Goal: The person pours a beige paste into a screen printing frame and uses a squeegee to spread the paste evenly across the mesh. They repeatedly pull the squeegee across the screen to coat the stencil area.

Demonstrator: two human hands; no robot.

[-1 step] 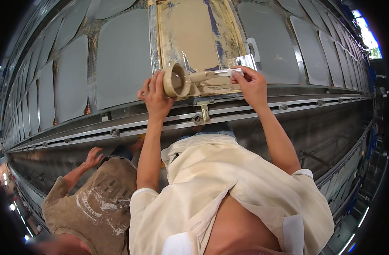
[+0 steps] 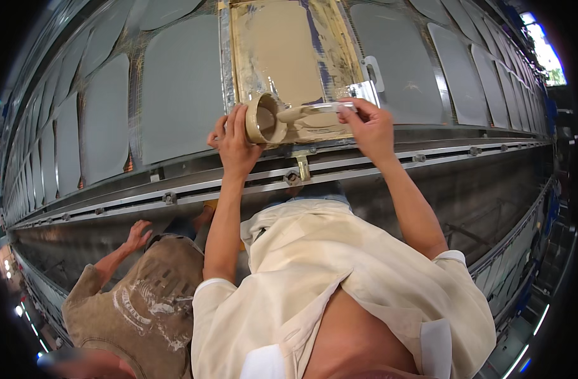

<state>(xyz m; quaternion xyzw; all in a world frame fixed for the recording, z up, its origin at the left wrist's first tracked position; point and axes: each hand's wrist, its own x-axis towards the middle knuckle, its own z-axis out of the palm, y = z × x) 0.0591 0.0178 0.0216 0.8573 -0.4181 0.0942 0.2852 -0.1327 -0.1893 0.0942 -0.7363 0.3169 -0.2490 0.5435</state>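
Note:
My left hand (image 2: pixel 234 144) grips a round tub (image 2: pixel 255 129) from its left side. The tub is smeared with beige paint and lies tipped, its mouth facing right, with more paint inside. Between the fingers of my right hand (image 2: pixel 371 131) is the pale handle of a spatula (image 2: pixel 301 112), its coated end at the tub's mouth. Both are over the near end of a printing screen (image 2: pixel 276 50), a framed panel spread with beige paint. A thick puddle of paint (image 2: pixel 317 134) lies below the spatula.
Grey flat pieces (image 2: pixel 178 95) lie in rows on the long table at both sides of the screen. A metal rail (image 2: pixel 226 183) with bolts and a bracket (image 2: pixel 303 167) runs along the near edge. A white handle (image 2: pixel 374 72) stands at the screen's right. Another person (image 2: pixel 143 297) is at my left.
The spatula's coated end has shifted slightly left and into the tub's mouth, and my right hand has moved a little left with it. The tub has barely moved.

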